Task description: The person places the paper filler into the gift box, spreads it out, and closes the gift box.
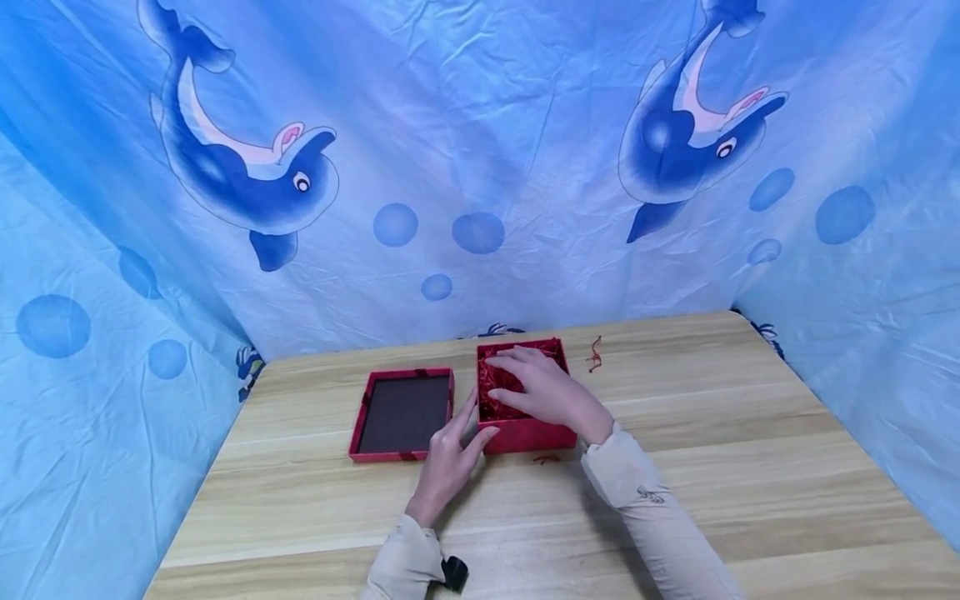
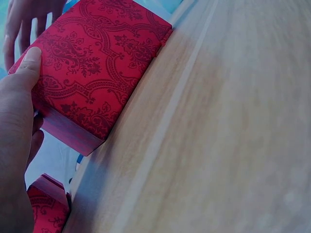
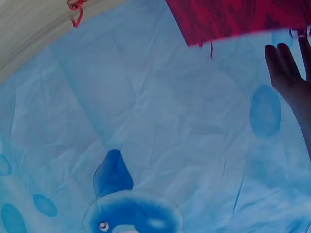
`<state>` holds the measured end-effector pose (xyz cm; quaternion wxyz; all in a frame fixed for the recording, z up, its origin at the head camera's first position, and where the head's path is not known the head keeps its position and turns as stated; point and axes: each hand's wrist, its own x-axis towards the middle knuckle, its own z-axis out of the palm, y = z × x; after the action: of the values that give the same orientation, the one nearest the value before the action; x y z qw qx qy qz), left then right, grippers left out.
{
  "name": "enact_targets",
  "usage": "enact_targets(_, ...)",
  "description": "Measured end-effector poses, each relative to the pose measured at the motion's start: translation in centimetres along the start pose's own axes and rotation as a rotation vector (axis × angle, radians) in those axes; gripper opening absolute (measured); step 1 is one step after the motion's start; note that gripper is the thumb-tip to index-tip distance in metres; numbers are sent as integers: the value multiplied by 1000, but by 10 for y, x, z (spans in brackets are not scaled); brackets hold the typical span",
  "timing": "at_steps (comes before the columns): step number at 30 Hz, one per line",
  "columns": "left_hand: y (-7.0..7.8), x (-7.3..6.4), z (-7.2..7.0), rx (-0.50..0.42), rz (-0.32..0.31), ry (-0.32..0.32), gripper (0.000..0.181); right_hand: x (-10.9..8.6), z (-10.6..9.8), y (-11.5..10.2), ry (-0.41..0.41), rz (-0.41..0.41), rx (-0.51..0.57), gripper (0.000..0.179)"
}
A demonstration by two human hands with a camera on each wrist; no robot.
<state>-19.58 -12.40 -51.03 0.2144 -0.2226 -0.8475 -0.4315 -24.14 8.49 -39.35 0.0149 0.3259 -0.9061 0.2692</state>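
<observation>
A red patterned box (image 1: 528,436) stands uncovered on the table, with red paper shreds (image 1: 491,410) inside. My left hand (image 1: 447,461) holds its near left corner; in the left wrist view the thumb (image 2: 30,65) presses the front wall while fingers lie along the side. Over the box's top my right hand (image 1: 543,387) is spread, fingers slightly bent and gripping nothing visible. Whether its fingertips touch the shreds I cannot tell. The right wrist view catches its fingers (image 3: 282,63) beside the box wall (image 3: 243,17).
To the left lies a red-rimmed box lid (image 1: 405,414), its dark inside facing up. Loose red shreds (image 1: 595,354) lie right of the box, and another shred (image 1: 547,458) in front. A blue dolphin-print cloth (image 1: 480,150) hangs behind the wooden table (image 1: 712,417).
</observation>
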Motion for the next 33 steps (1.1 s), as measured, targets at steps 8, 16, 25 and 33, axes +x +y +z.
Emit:
enact_targets(8,-1,-1,0,0,0,7,74,11,25,8,-146,61,-4,48)
enact_targets(16,-1,-1,1,-8,16,14,73,22,31,22,-274,132,66,50)
enact_targets(25,0,0,1,3,1,2,73,24,28,26,-368,170,54,58)
enact_targets(33,-1,0,1,-4,26,11,74,17,22,18,-148,142,71,53)
